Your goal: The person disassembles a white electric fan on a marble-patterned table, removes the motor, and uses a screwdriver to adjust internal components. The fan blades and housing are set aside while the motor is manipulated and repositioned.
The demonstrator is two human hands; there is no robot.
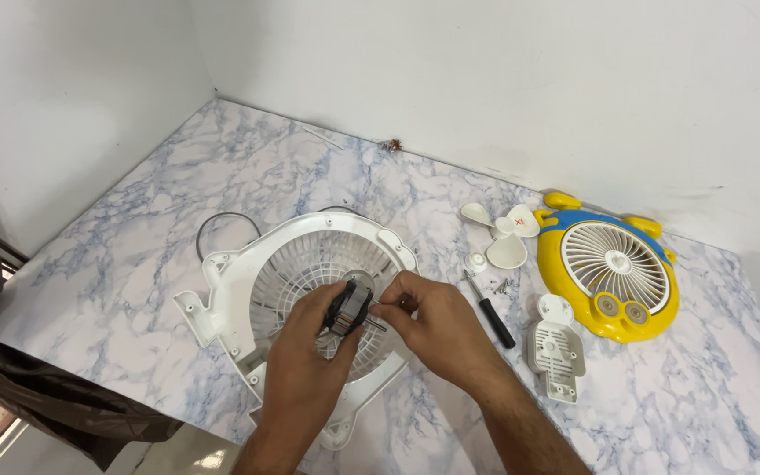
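**Small motor held over white fan housing, near front edge of counter**

Marble-patterned counter point(644, 413), glossy, white with blue-grey veining, set into a white-walled corner. Near front edge: white plastic fan housing point(222, 281), rounded frame with ribbed radial grille, lying flat. Above grille centre: small motor point(349, 310), black body with metal laminations, short shaft pointing right. Left hand point(305, 361) closed around motor body from below. Right hand point(428, 317) narrowed to a pinch at shaft end; item pinched too small to make out. Thin black cable point(222, 218) looping behind housing, far end hidden.

Toward right edge: black-handled screwdriver point(493, 315), loose screws point(503, 285), white three-blade propeller point(503, 233), small white cap point(477, 261), white vented cover plate point(554, 347), yellow-and-blue fan point(609, 277) with round white grille. Lower housing partly covered by forearms. Dark cloth point(10, 369) hanging off left edge, cut off by frame.
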